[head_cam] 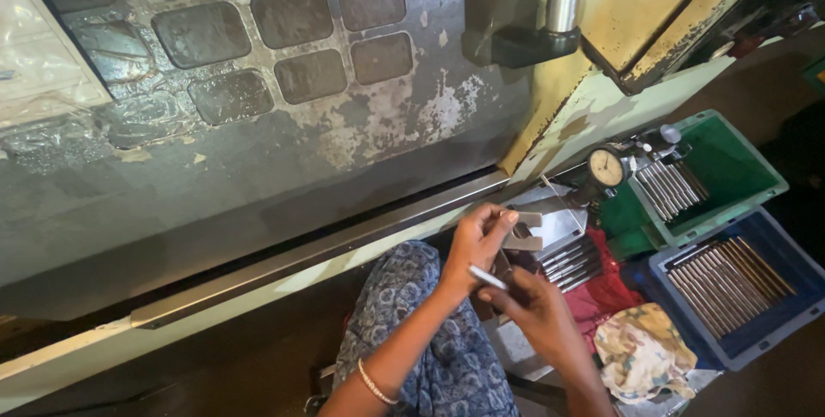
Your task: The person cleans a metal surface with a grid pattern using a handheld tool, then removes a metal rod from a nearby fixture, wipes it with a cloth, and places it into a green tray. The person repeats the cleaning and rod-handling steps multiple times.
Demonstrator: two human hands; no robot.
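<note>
My left hand is closed around a flat grey metal piece with a notch in it, just right of the frame's centre. My right hand sits just below it, fingers curled, pinching a thin metal rod that points toward my left wrist. Touching my hands on the right, a stack of more rods lies on a red cloth. A flowered rag is bunched at the lower right. Further right, a blue tray holds a row of rods, and above it a green tray holds another row beside a dial gauge. The worn grey machine panel fills the upper left.
</note>
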